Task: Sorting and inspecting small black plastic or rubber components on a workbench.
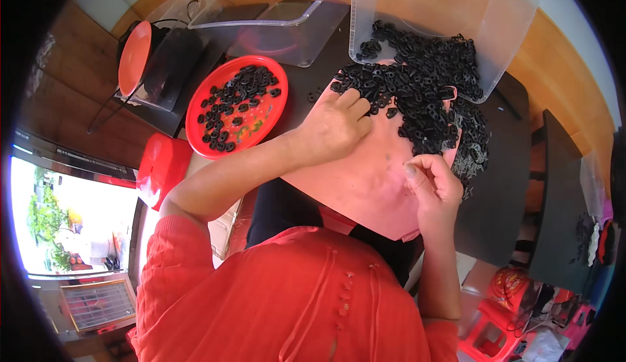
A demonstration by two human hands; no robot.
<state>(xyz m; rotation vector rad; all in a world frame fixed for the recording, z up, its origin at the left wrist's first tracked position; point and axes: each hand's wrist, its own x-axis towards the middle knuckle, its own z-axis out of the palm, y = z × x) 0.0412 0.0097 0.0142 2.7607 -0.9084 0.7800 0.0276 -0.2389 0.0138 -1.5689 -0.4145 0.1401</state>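
A heap of small black ring-shaped pieces (pixel 417 95) spreads over the far part of a pink sheet (pixel 365 179) in front of me. At the near left edge of this heap is my left hand (pixel 336 126), its fingers curled in; whatever they hold is hidden. My right hand (pixel 435 183) is by the heap's near right side, thumb and forefinger pinched together over the sheet. Anything in that pinch is too small to make out. To the left of my left hand, a red plate (pixel 207 89) carries many similar black pieces, spread apart.
A clear plastic bin (pixel 502 33) lies tipped behind the heap, with black pieces inside. Grey thin bits (pixel 479 145) lie right of the heap. Another clear bin (pixel 274 36) stands at the back left. A red container (pixel 160 166) is beside the plate; a red stool (pixel 492 329) stands lower right.
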